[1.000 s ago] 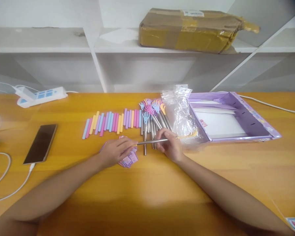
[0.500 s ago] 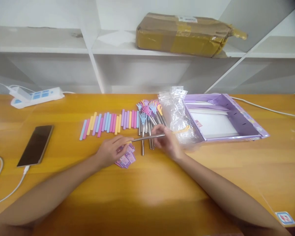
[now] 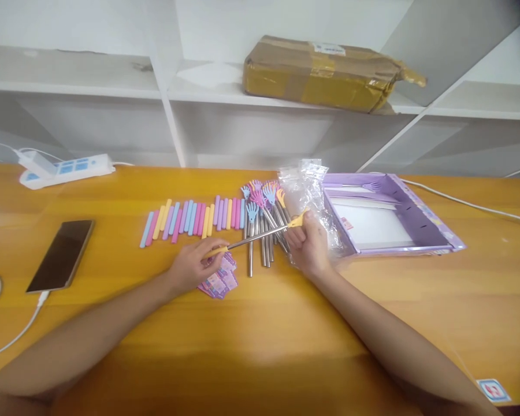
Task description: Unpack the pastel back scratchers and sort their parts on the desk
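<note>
Between my two hands is a back scratcher [image 3: 260, 236] with a steel rod, a yellow handle end and a yellow hand-shaped head. My left hand [image 3: 193, 266] pinches the handle end. My right hand [image 3: 309, 242] is closed around the yellow head, its thumb on top. Behind the rod lies a pile of back scratchers [image 3: 266, 196] with blue, pink, purple and yellow heads. A row of coloured sleeves [image 3: 190, 218] in pink, yellow, purple and blue lies to the left. Small purple printed cards [image 3: 219, 282] lie partly under my left hand.
Clear plastic bags [image 3: 303, 179] lie beside an open purple box [image 3: 429, 211] holding papers and a purple back scratcher. At left are a phone [image 3: 60, 256] on a cable and a power strip [image 3: 67, 170]. A taped carton [image 3: 320, 75] sits on the shelf behind.
My right hand has shifted from the rod to the yellow head, which is now tilted up. My left hand keeps its hold on the handle end.
</note>
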`<state>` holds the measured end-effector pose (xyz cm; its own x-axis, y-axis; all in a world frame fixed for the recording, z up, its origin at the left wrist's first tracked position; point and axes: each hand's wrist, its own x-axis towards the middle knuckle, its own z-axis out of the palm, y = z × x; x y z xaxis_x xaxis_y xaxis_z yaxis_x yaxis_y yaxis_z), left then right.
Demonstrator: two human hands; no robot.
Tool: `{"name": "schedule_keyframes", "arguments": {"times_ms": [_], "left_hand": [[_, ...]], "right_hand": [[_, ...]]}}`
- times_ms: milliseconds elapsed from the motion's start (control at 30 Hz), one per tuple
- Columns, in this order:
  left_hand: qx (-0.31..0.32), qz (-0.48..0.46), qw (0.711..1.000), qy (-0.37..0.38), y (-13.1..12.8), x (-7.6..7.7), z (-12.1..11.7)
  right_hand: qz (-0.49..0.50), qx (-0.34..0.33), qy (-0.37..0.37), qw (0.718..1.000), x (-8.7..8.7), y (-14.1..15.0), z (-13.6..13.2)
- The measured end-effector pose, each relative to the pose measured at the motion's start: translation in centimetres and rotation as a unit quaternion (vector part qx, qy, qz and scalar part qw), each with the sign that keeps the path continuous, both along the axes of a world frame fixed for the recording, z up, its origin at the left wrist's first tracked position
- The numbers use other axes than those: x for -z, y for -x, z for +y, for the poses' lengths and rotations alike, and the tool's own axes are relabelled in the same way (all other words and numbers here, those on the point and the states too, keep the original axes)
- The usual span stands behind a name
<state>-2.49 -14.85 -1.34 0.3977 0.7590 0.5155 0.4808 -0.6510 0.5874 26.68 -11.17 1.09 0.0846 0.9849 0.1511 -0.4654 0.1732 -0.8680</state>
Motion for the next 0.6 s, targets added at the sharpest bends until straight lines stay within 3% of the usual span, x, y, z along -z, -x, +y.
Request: {"name": "schedule_keyframes", "arguments": {"times_ms": [233, 600], "left_hand": [[-0.016, 0.010, 0.999, -0.036, 0.0, -0.2, 0.3], [-0.008, 0.016, 0.997, -0.081, -0.1, -0.2, 0.0]], "right_hand": [[-0.057, 0.019, -0.006, 0.998, 0.0, -0.1, -0.4], [-0.061, -0.016, 0.005, 0.998, 0.3, 1.0, -1.9]]}}
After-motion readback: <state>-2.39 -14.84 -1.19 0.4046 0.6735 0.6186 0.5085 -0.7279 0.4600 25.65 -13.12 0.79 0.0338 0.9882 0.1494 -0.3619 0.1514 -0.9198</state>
